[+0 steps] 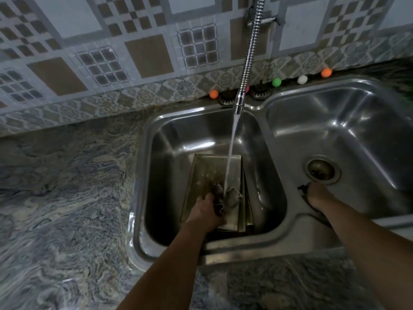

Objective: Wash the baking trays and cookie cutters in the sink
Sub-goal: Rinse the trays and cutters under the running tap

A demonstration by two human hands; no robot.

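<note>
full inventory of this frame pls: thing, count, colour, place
sink: 1, steel, two basins, set in the counter
counter: 1, grey marbled, left and front of sink
faucet hose: 1, chrome, from the wall, water running into left basin
baking trays: a stack, exact count unclear, dull metal, left basin
cookie cutter: at least 1, metal, under the stream
drain: 1, right basin
strainers: 2, dark, back ledge
balls: 2 orange, 1 green, 1 white, back ledge
wall tiles: patterned grey-brown
left hand: holds a cutter over the trays
right hand: right basin, fingers on a dark item, grip unclear
</note>
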